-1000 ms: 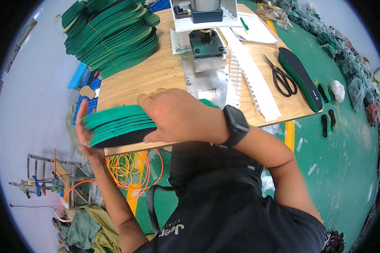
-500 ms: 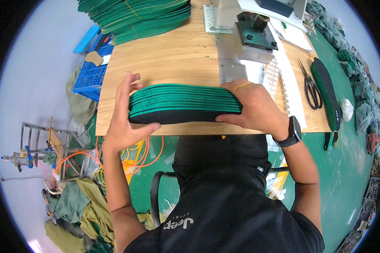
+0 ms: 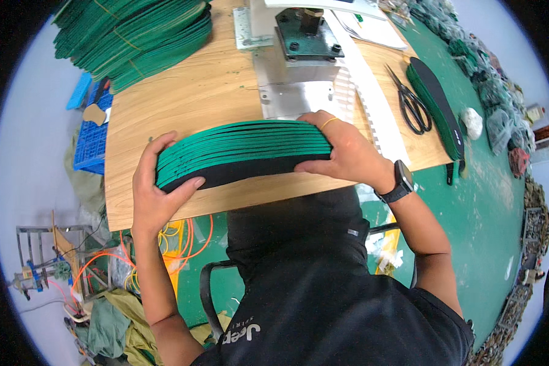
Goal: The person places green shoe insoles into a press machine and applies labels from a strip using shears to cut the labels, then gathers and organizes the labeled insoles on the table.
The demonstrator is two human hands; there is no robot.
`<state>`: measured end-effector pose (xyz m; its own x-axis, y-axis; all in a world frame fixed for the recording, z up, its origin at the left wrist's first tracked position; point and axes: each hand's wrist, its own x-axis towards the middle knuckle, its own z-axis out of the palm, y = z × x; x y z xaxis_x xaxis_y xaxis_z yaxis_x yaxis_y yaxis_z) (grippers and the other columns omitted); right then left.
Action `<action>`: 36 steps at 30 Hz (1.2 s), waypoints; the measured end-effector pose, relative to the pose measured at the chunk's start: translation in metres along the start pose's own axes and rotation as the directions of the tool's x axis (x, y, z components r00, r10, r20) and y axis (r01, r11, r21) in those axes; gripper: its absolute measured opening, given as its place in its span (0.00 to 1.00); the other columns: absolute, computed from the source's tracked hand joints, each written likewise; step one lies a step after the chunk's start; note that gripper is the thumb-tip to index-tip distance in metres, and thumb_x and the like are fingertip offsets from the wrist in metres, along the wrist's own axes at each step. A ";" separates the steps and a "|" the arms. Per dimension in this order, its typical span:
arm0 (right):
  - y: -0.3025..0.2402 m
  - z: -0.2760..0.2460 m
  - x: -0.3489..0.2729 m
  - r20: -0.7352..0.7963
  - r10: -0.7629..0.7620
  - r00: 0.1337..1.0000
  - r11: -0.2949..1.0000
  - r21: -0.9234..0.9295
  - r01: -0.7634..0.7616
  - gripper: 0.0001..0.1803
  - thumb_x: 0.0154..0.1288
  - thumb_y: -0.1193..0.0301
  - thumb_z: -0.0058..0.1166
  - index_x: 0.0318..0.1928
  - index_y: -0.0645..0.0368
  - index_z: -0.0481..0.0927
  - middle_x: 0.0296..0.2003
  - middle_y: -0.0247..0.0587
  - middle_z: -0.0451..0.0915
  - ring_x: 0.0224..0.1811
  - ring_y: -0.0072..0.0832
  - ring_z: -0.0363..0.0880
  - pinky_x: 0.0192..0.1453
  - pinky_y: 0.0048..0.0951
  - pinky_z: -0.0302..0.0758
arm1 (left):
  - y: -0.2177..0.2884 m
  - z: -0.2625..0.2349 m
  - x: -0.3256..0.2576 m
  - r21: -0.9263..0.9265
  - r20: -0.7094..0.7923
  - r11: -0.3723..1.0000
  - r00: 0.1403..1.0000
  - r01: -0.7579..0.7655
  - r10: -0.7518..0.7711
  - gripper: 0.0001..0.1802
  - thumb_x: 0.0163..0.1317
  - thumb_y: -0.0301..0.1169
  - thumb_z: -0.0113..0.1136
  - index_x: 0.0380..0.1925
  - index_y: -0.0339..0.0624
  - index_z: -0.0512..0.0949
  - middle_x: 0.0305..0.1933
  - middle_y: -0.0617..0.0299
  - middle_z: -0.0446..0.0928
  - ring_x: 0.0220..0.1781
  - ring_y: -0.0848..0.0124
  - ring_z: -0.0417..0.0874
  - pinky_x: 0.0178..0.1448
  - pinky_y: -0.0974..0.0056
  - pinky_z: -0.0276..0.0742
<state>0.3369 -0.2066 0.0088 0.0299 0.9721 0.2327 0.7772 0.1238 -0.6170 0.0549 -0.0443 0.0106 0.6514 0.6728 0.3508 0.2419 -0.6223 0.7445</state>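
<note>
A stack of green and black shoe insoles (image 3: 244, 146) lies on its side between my hands, close to the table's front edge. My left hand (image 3: 155, 183) wraps round its left end, with the thumb on the black face of the nearest insole. Gripping the other end is my right hand (image 3: 348, 149), its thumb along the near side and its fingers over the far side. Beyond the stack stands a press-like machine (image 3: 308, 46) with a dark metal block and a shiny base plate (image 3: 296, 99).
Bundled green insoles (image 3: 134, 43) are heaped at the far left of the wooden table (image 3: 183, 100). Black scissors (image 3: 412, 107) and another insole stack (image 3: 436, 107) lie on the right, near a white perforated strip (image 3: 372, 104). A blue crate (image 3: 91, 146) stands beyond the left edge.
My left hand has closed onto the left end of the insole stack; before, its fingers and thumb were spread around it. The whole view has shifted and tilted.
</note>
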 end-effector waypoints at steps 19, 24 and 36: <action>0.007 0.002 -0.019 -0.210 -0.164 0.964 0.983 0.051 0.178 0.34 0.41 0.69 0.73 0.51 0.62 0.71 0.43 0.48 0.73 0.46 0.44 0.73 0.51 0.36 0.71 | -0.010 0.010 -0.006 0.039 -0.048 0.978 0.977 -0.207 0.208 0.37 0.35 0.29 0.74 0.51 0.37 0.72 0.56 0.49 0.70 0.56 0.56 0.74 0.59 0.57 0.69; 0.018 0.004 -0.029 -0.148 -0.090 0.985 0.990 0.094 0.105 0.37 0.42 0.68 0.72 0.54 0.64 0.69 0.45 0.49 0.72 0.48 0.45 0.72 0.53 0.36 0.70 | -0.031 0.010 -0.009 -0.082 -0.015 0.971 0.974 -0.225 0.225 0.38 0.35 0.29 0.74 0.52 0.36 0.71 0.57 0.49 0.69 0.55 0.57 0.73 0.61 0.58 0.67; 0.022 0.002 -0.029 -0.077 -0.033 0.996 0.979 0.199 0.048 0.47 0.47 0.69 0.69 0.66 0.63 0.57 0.53 0.50 0.66 0.57 0.39 0.65 0.63 0.35 0.62 | -0.029 0.001 -0.015 -0.003 -0.055 0.992 0.990 -0.127 0.127 0.35 0.37 0.31 0.74 0.50 0.33 0.73 0.50 0.50 0.73 0.54 0.59 0.74 0.60 0.59 0.67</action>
<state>0.3522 -0.2317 -0.0134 0.0528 0.9491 0.3105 0.6371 0.2075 -0.7423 0.0385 -0.0370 -0.0164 0.6364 0.6093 0.4731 0.1548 -0.7017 0.6955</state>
